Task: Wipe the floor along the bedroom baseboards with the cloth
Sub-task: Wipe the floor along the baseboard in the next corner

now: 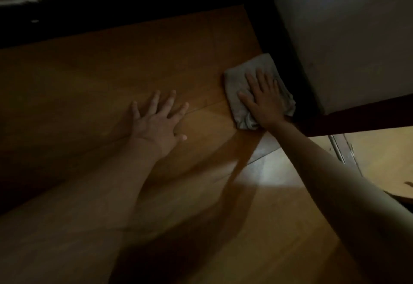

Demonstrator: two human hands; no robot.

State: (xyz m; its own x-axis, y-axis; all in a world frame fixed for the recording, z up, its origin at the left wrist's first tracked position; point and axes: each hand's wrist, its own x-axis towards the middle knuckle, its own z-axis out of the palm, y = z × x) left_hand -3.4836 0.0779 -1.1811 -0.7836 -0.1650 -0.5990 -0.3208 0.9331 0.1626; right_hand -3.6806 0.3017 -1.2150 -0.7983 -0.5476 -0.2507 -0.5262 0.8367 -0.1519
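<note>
Dim room corner; floor (93, 87) is smooth, orange-brown wood-look board with faint plank seams and a pale patch of glare in the nearer part. Dark, nearly black baseboard (283, 60) runs along two grey walls (348, 37) and meets at a corner far from the camera. Baseboard along the far wall shows small pale chips.

Cloth (243, 78): grey, soft, folded into a rough rectangle, edges rumpled at the near end. Lies flat on the floor, its right edge touching the baseboard, a short way along from the corner.

Near the baseboard's nearer end a dark reddish-brown bar (357, 118) crosses at an angle, just beside the cloth's near right corner. Beyond it, a pale metal strip (342, 149) and brighter flooring. Detail there too dim to tell.

Grip, right hand (263, 98): released, fingers straight and slightly spread, palm pressing flat on top of the cloth; nothing pinched.

Grip, left hand (158, 122): released, fingers splayed, palm flat on bare floor, well away from the baseboard and apart from the cloth. Both forearms bare.
</note>
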